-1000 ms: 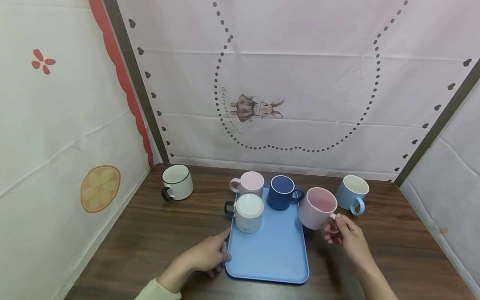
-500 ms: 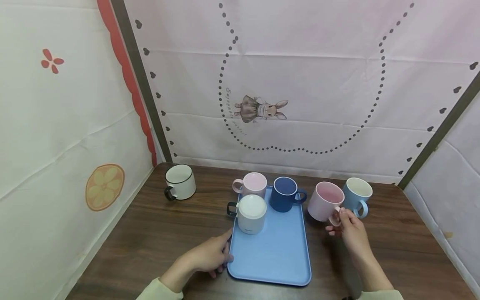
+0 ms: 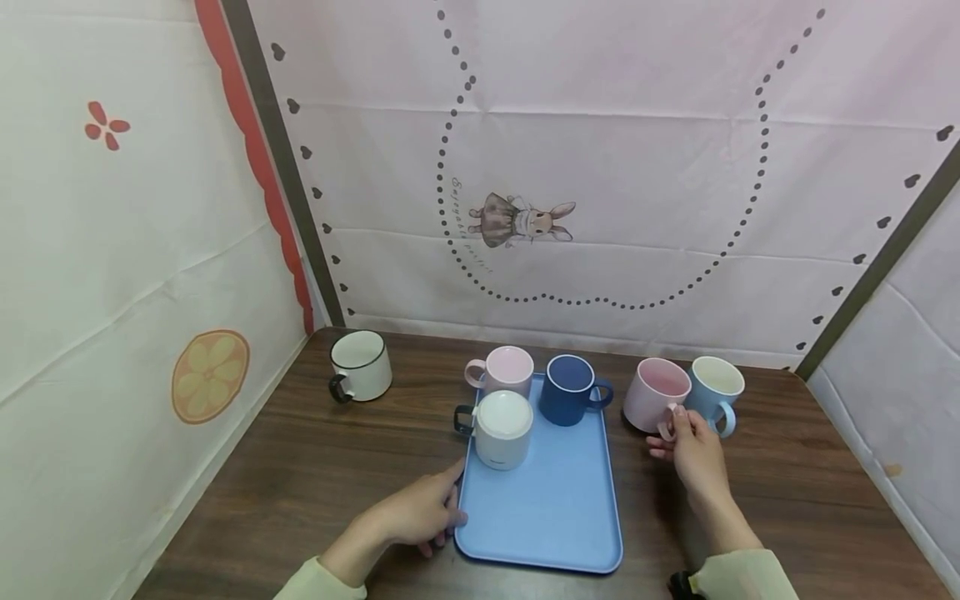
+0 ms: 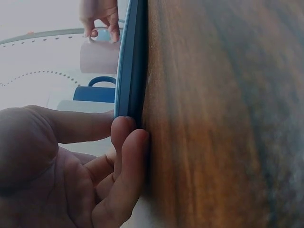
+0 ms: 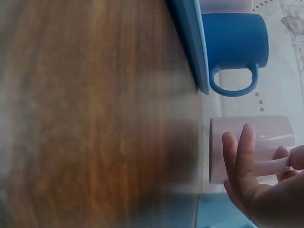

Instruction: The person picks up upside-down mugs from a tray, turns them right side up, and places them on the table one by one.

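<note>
In the head view, my left hand point(image 3: 416, 510) holds the left edge of the blue tray point(image 3: 558, 517). The left wrist view has its thumb and fingers pinching the tray's rim point(image 4: 127, 61). My right hand point(image 3: 701, 467) grips the handle of a pink mug point(image 3: 648, 402), which stands upright right of the tray, beside a light blue mug point(image 3: 714, 387). Several fingers lie around the handle in the right wrist view, against the mug point(image 5: 266, 127). On the tray are a white mug point(image 3: 502, 437) and a dark blue mug point(image 3: 566, 402).
A light pink mug point(image 3: 508, 371) stands at the tray's back left corner. A white mug with a dark rim point(image 3: 366, 375) is at the table's back left. Printed cloth point(image 3: 615, 150) hangs behind and beside the wooden table point(image 3: 300, 467).
My right hand has carried the pink mug rightward and away from me, from beside the tray's edge down onto the table near the light blue mug. My left hand stays at the tray.
</note>
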`<state>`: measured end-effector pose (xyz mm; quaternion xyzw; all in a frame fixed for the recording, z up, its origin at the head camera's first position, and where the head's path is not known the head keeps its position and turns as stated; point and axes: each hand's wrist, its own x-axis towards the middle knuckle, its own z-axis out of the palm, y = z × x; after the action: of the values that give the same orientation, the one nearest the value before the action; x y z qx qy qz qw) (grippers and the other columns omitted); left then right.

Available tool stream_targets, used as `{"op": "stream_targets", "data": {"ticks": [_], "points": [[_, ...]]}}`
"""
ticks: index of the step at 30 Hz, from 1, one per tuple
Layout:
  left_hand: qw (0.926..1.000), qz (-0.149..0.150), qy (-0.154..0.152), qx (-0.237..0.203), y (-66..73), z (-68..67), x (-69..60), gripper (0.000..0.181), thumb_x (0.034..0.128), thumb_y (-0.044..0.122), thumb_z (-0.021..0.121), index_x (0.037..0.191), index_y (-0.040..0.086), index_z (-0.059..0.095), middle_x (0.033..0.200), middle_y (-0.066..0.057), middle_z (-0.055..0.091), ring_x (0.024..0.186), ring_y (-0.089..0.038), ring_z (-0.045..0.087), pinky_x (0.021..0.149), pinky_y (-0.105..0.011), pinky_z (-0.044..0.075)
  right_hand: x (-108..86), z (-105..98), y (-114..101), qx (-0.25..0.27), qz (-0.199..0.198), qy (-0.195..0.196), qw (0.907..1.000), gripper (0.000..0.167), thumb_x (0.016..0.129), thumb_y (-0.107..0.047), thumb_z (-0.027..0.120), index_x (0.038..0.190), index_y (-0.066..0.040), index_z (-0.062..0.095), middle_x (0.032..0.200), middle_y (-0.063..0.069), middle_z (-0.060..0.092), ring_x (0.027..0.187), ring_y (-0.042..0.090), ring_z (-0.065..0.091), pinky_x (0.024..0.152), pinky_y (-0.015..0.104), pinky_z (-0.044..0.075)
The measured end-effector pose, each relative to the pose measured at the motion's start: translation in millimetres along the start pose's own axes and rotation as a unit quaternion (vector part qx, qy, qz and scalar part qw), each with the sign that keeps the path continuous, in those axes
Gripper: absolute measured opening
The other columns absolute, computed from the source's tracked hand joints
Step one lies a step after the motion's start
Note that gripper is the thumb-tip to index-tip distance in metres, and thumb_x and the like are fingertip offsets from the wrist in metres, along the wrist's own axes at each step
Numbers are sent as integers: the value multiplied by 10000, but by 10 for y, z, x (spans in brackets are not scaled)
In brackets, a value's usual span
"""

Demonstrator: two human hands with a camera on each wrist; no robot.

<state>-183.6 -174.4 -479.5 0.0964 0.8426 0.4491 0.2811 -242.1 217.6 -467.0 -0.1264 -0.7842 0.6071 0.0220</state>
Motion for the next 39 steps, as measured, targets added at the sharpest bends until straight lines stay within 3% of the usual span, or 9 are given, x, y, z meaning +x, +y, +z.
{"op": "stream_targets", "data": {"ticks": [10,16,30,39], "points": [[10000,29,3,-29,1,1,-5,852,968,86,685,1618,-59,154,770,-79,639,600,-187,607,457,-351,561,106,38,60,80,100,166,9998,492,1120,-446,290,1098,16,457,966,77,497,857,59,742,765,250,634],[10000,67,8,-23,-20,2,4,858,966,93,689,1619,-57,152,772,-76,637,600,-191,610,453,-354,560,154,59,75,164,149,167,9996,490,1122,-427,297,1149,31,470,966,76,492,868,70,744,792,271,638],[10000,43,19,-7,-19,2,4,847,967,82,684,1617,-59,160,767,-74,637,591,-182,603,449,-349,557,228,73,93,199,288,-107,9993,477,1126,-412,297,1177,30,470,1000,90,521,898,71,725,826,281,636],[10000,62,17,25,-20,-1,-2,845,969,86,683,1617,-58,161,777,-66,633,602,-183,602,457,-347,559,269,84,110,280,279,-89,9992,491,1119,-428,310,1197,29,470,1005,87,535,908,74,722,833,286,635]]}}
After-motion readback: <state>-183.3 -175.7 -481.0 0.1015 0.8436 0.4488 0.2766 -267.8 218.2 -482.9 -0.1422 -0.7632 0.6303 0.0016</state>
